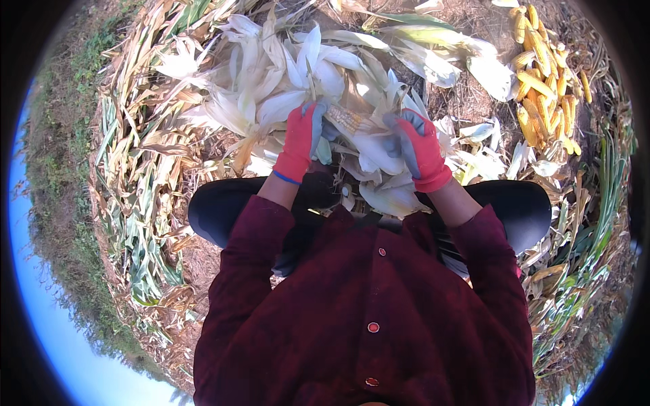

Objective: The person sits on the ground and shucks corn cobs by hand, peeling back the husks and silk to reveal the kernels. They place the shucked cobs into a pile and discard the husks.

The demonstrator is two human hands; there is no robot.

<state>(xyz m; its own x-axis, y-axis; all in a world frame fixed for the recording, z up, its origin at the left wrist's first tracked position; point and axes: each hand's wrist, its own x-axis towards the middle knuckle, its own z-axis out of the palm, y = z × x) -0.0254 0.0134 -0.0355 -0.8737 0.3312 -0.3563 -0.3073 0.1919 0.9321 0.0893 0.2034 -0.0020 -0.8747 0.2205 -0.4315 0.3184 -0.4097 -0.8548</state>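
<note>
My left hand [306, 129], in a red glove with a grey palm, is closed around one end of a corn ear [347, 120]. Pale kernels show along the ear, and dry husk hangs about it. My right hand [414, 139], gloved alike, is just right of the ear's other end, among loose husk leaves [376, 152]. Its fingers are blurred by motion and curled, so whether they pinch a husk leaf cannot be made out. Beyond both hands spreads a heap of whitish corn husks [249, 96].
At the upper right lies a pile of bare yellow corn ears [546, 91]. Husked-over pieces [431, 56] rest on the soil beyond my hands. Dry corn stalks [142, 152] line the left, with greener stalks [604, 177] on the right. My bent knees [513, 208] flank the work area.
</note>
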